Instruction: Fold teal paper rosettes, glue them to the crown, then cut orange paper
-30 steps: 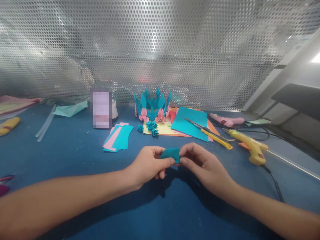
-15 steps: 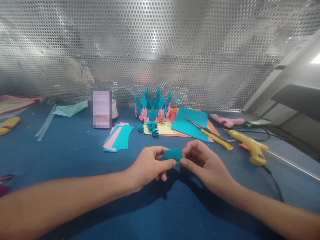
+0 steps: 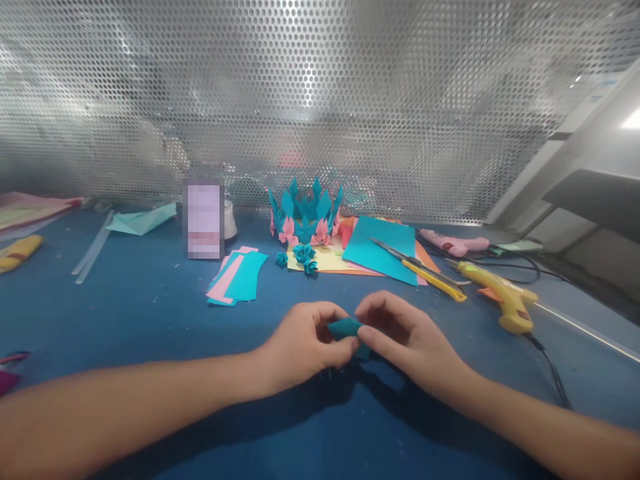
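Teal paper piece (image 3: pixel 345 327), pinched tight between the fingertips of the left hand (image 3: pixel 305 347) and right hand (image 3: pixel 405 340) well in front of the paper crown (image 3: pixel 305 213), may crease crookedly or tear if one pinch slips or pulls harder.

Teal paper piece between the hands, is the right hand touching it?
Touching. The head view shows the right hand pinching the teal paper piece at its right end with no gap, while the left hand pinches the other end.
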Tool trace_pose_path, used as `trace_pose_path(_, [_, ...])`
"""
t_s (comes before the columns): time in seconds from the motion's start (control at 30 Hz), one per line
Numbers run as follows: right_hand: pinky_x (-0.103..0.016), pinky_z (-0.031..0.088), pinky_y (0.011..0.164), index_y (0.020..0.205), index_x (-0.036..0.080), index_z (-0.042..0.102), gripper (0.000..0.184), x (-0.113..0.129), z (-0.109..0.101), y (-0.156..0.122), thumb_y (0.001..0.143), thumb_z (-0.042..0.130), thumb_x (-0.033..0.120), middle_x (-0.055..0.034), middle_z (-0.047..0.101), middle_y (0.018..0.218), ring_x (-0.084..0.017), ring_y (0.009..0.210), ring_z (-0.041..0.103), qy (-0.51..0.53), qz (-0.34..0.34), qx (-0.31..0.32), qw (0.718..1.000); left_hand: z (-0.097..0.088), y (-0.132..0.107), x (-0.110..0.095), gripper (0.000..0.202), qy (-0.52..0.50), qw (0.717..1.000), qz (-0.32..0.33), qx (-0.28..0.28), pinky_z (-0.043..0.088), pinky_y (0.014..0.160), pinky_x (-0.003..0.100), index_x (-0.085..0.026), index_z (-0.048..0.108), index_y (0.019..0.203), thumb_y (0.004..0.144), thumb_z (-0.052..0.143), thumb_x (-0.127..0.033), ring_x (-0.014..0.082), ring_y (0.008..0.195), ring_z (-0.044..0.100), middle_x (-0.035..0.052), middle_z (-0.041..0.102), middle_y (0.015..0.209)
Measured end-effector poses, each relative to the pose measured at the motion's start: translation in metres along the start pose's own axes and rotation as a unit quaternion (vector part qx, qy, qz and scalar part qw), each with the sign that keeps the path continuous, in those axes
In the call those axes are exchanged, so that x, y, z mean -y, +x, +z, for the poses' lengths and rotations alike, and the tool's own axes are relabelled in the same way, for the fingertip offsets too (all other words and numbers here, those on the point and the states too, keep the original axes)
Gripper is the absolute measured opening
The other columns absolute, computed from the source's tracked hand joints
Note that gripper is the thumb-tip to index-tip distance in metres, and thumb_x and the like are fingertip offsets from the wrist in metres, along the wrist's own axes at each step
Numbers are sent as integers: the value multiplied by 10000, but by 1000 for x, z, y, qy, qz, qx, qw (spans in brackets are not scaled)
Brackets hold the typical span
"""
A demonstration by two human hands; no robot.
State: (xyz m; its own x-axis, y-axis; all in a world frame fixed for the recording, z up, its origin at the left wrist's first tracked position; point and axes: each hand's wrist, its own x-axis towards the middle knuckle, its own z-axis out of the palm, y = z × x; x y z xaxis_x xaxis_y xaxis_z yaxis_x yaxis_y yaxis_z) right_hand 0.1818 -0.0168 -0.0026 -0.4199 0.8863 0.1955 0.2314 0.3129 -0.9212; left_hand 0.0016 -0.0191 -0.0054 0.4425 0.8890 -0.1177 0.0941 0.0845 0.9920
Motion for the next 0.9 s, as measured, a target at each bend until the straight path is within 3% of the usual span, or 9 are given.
trace_pose_path(0.07, [-227, 491, 623, 849, 205, 528, 91, 1, 1, 0, 825, 561, 286, 4, 551, 760, -105, 676, 557, -6, 16, 3, 1000, 1, 0, 2, 104, -1, 1000, 25, -10, 338, 471, 162, -139, 557, 767, 712, 638, -175, 43, 504, 432, -61, 485, 584])
trace_pose_path(0.13, [-228, 495, 620, 922, 209, 518, 143, 2, 1, 0, 820, 570, 296, 4, 564, 771, -108, 682, 571, 6, 23, -7, 1000, 1, 0, 2, 105, -25, 999, 32, -10, 344, 491, 165, -139, 556, 797, 717, 620, -161, 42, 519, 417, -60, 483, 612])
trace_pose_path(0.23, [-224, 490, 554, 1046, 226, 462, 279, 1, 2, -1, 816, 580, 331, 20, 562, 754, -102, 619, 566, 37, 30, -2, 999, 1, 0, 0, 148, -50, 998, 30, -14, 382, 540, 181, -131, 566, 853, 727, 622, -183, 55, 568, 462, -30, 542, 686])
trace_pose_path(0.37, [-250, 510, 563, 1048, 232, 446, 293, 1, 2, 0, 820, 574, 365, 15, 581, 761, -104, 592, 575, 60, 33, 0, 998, 0, 1, -3, 249, -49, 997, 5, -54, 420, 599, 214, -117, 584, 925, 732, 653, -260, 87, 618, 521, 0, 589, 702])
trace_pose_path(0.57, [-286, 531, 581, 1092, 251, 419, 382, 2, 2, 1, 787, 618, 365, 10, 606, 763, -131, 603, 606, 60, 38, -12, 997, -1, 3, -2, 219, -40, 997, 10, -66, 407, 577, 214, -137, 621, 856, 735, 653, -316, 85, 590, 512, -4, 605, 709])
trace_pose_path(0.73, [-258, 534, 599, 1027, 240, 460, 343, 1, 1, 3, 773, 630, 397, 17, 579, 769, -116, 639, 600, 66, 31, -34, 997, -2, 1, -3, 186, 1, 996, 27, -85, 387, 546, 196, -137, 602, 834, 753, 626, -302, 76, 582, 473, -21, 567, 694])
trace_pose_path(0.9, [-233, 501, 525, 804, 205, 505, 280, 2, 0, 2, 752, 628, 451, 41, 527, 609, -103, 542, 552, 20, 75, -41, 996, 0, 0, -3, 163, 4, 997, 40, -66, 380, 517, 180, -143, 572, 798, 761, 617, -296, 61, 551, 449, -39, 531, 665])
